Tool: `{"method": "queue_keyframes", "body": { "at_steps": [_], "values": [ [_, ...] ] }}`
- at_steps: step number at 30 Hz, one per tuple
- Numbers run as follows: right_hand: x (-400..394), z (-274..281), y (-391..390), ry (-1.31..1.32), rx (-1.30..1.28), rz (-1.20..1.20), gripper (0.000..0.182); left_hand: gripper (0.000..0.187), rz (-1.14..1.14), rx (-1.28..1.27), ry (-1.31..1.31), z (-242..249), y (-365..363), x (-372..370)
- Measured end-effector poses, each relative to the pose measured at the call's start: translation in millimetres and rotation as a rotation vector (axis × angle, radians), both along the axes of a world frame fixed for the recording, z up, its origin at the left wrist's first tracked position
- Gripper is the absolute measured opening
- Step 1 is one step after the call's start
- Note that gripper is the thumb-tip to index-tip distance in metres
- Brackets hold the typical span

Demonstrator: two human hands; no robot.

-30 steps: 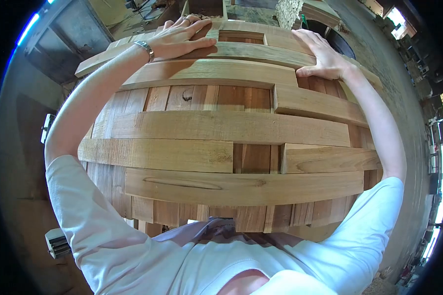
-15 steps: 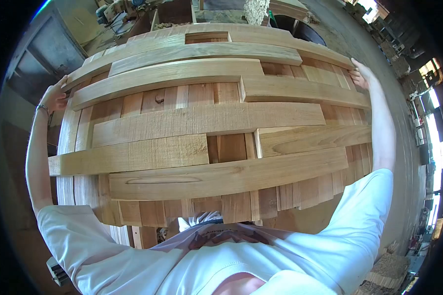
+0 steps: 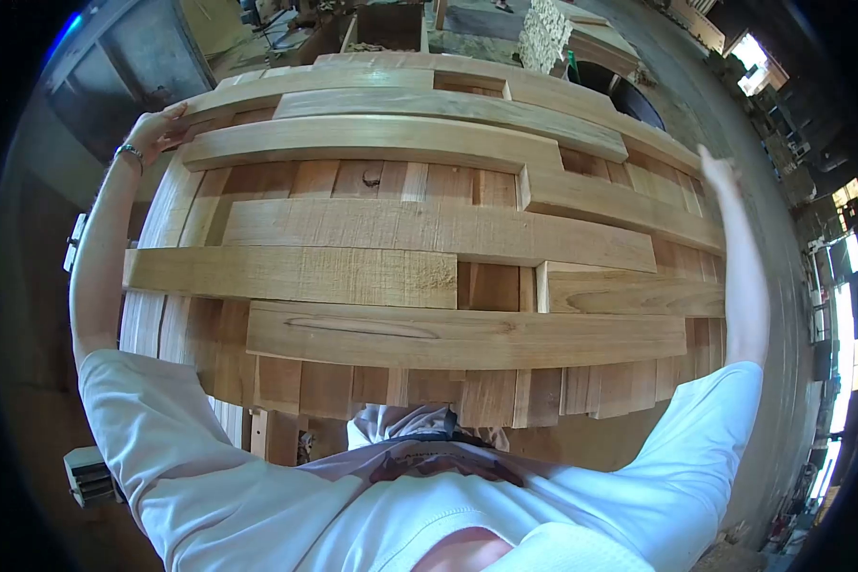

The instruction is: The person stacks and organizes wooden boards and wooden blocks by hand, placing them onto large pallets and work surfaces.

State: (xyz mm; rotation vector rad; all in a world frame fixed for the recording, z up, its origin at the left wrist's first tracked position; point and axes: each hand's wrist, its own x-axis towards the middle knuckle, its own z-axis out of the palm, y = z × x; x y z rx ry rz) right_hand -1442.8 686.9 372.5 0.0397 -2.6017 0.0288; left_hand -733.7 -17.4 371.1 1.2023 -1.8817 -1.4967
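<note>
Long light-brown wooden boards lie crosswise in staggered rows on a layer of shorter wood pieces [image 3: 329, 386]. My left hand [image 3: 155, 132] is at the far left, its fingers on the end of the farthest long board [image 3: 353, 82]. At the far right corner, my right hand [image 3: 718, 170] is beside the end of the far right board [image 3: 629, 124], fingers partly extended; whether it touches the wood is unclear. Nearest my body lies a long board with a dark grain streak [image 3: 467, 336]. Gaps between board ends show the lower layer.
A blue-grey metal cabinet [image 3: 138, 71] stands at the far left. Beyond the stack are an open wooden box [image 3: 387, 27], a pale rough-textured block [image 3: 544, 36] and a dark round container [image 3: 620, 91]. Concrete floor [image 3: 782, 276] runs along the right.
The view has turned, so the stack appears shifted right. My left hand now reaches over the far left board end, and my right hand's fingers have come off the far right corner somewhat.
</note>
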Motion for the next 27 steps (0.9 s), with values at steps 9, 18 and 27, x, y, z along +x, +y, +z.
{"method": "queue_keyframes", "body": {
  "at_steps": [9, 18, 27],
  "values": [
    [243, 21, -252, -0.443, 0.251, 1.323, 0.106, 0.075, 0.24, -1.331, -0.782, 75, 126, -30],
    [260, 23, -258, -0.486, 0.207, 1.287, 0.112, 0.065, 0.051, -1.466, -0.576, 107, 399, 51],
    [242, 13, -283, -0.293, 0.281, 1.4, 0.086, 0.064, 0.358, -1.073, -0.629, 31, 551, 175]
  ]
}}
